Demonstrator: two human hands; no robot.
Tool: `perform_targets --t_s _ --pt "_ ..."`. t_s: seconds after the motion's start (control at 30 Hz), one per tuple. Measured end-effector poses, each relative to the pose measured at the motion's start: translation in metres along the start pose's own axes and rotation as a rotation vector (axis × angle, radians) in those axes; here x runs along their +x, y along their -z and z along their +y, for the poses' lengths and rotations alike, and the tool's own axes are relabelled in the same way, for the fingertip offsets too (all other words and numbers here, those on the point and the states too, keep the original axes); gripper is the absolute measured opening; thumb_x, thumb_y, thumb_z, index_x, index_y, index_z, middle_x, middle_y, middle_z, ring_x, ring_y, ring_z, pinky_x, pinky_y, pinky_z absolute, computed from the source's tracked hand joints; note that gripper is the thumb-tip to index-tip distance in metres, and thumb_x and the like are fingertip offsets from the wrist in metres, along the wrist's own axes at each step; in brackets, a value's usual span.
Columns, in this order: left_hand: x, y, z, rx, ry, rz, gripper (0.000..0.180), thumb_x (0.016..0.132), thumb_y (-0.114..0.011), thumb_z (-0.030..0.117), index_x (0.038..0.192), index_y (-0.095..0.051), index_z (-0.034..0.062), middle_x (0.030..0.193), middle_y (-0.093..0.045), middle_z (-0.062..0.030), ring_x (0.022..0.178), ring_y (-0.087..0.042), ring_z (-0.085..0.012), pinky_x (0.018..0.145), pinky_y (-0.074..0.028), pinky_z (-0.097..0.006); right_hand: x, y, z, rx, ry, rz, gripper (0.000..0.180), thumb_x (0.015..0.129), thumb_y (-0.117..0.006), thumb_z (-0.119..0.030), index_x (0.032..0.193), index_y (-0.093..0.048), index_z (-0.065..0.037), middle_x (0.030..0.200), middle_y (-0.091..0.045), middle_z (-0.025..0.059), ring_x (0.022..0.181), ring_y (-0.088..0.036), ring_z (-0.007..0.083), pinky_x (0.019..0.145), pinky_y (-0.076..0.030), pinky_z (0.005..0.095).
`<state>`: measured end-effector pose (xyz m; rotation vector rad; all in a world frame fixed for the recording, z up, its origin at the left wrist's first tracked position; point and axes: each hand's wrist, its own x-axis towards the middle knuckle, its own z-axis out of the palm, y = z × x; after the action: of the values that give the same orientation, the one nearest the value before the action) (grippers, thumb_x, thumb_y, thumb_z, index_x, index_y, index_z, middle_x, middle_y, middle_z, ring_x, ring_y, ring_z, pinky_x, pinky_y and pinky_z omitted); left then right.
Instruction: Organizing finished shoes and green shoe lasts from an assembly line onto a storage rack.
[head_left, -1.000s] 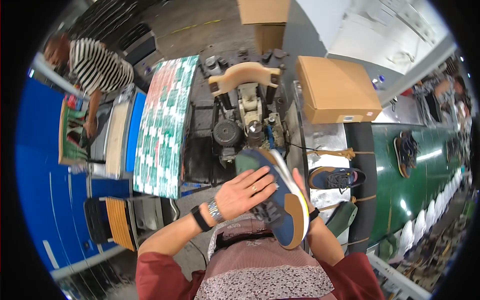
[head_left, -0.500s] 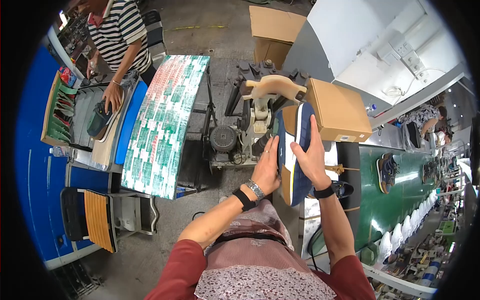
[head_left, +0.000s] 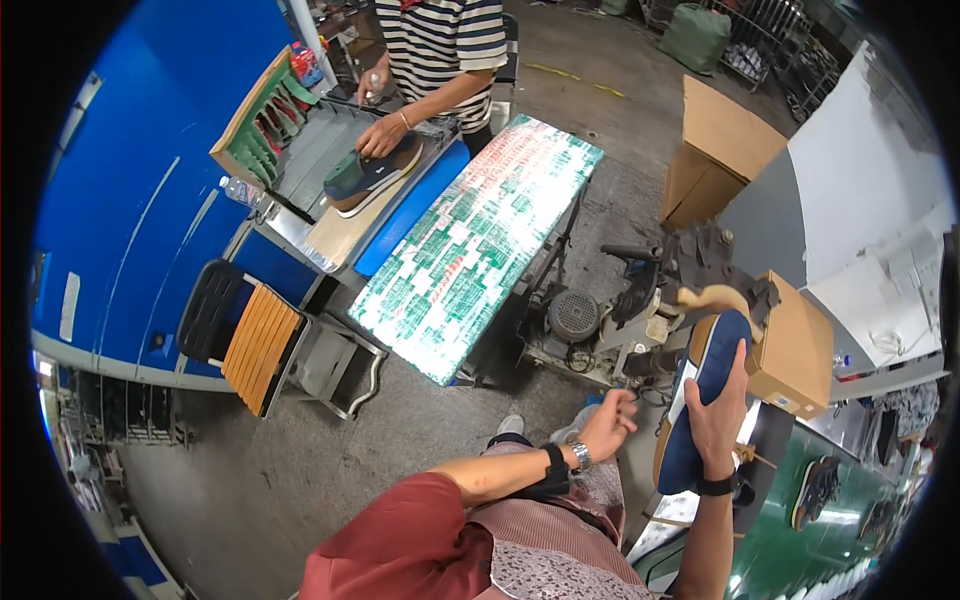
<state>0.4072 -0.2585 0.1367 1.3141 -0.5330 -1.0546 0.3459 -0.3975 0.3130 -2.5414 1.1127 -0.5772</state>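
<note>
- Light: bright, even, diffuse.
- Shadows: soft, short, beneath the patterned table (head_left: 480, 240).
- Glare: white panel right of that table washes out.
- Distortion: strong fisheye bending; black vignette at the rim.
- Focus: centre sharp, edges smeared.

Right hand (head_left: 718, 420) gripping blue shoe (head_left: 700, 400), left hand (head_left: 608, 425) open beside machine (head_left: 620, 320)

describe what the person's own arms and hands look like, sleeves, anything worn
Both hands are bare. The left hand has a silver watch and a black band at the wrist, below a dark red short sleeve. The right hand has a black wristband.
</note>
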Motion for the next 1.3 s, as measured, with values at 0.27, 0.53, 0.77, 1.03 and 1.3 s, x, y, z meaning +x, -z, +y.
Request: perform_targets --t_s 0.27,0.53,0.77,1.03,1.3 --pt "0.063 -0.048 0.018 -0.928 0.496 -0.325 0.076 0.097 -0.047 0.067 0.144 -0.047 0.0077 0.129 -0.062 -0.0137 0.108 -0.066 -0.0223 0.092 -0.055 -0.037 -0.012 -0.006 0.002 0.02 0.047 0.049 0.095 0.077 -0.074 -0.014 0.157 -0.023 -0.005 0.144 -0.046 0.0262 0.127 -0.051 0.0452 0.103 -0.044 0.0465" --pt "0.073 -0.069 0.035 -1.09 0.227 -0.485 0.065 0.104 -0.04 0.058 0.144 -0.05 0.0076 0.133 -0.061 -0.0089 0.115 -0.062 -0.0165 0.098 -0.051 -0.031 -0.025 0.0 -0.01 0.066 0.032 0.119 0.1 0.074 -0.074 -0.009 0.158 -0.02 -0.005 0.152 -0.038 0.0266 0.137 -0.042 0.0454 0.112 -0.037 0.0457" --pt "0.041 -0.071 0.041 -1.024 0.344 -0.495 0.074 0.098 -0.047 0.066 0.14 -0.055 0.0052 0.13 -0.064 -0.0125 0.114 -0.064 -0.023 0.098 -0.052 -0.035 -0.056 0.012 -0.017 0.062 0.047 0.13 0.102 0.073 -0.072 -0.006 0.158 -0.015 0.0 0.155 -0.033 0.0282 0.141 -0.037 0.0457 0.115 -0.034 0.0449" --pt "-0.008 -0.045 0.013 -0.637 0.38 -0.502 0.072 0.087 -0.074 0.054 0.132 -0.06 -0.0008 0.125 -0.067 -0.011 0.11 -0.065 -0.0176 0.097 -0.05 -0.031 -0.121 -0.003 0.038 1.43 -0.655 0.326 0.07 0.101 -0.046 -0.052 0.157 -0.03 -0.013 0.142 -0.051 0.0089 0.129 -0.051 0.0255 0.111 -0.039 0.0393" --pt "-0.007 0.009 0.04 -0.536 0.381 -0.558 0.055 0.09 -0.077 0.028 0.132 -0.058 -0.0007 0.128 -0.064 -0.0078 0.114 -0.06 -0.0139 0.095 -0.05 -0.031 -0.123 -0.102 0.136 1.157 -0.387 0.097 0.071 0.101 -0.039 -0.065 0.146 -0.044 -0.01 0.135 -0.058 0.0112 0.116 -0.06 0.0278 0.103 -0.048 0.0434"
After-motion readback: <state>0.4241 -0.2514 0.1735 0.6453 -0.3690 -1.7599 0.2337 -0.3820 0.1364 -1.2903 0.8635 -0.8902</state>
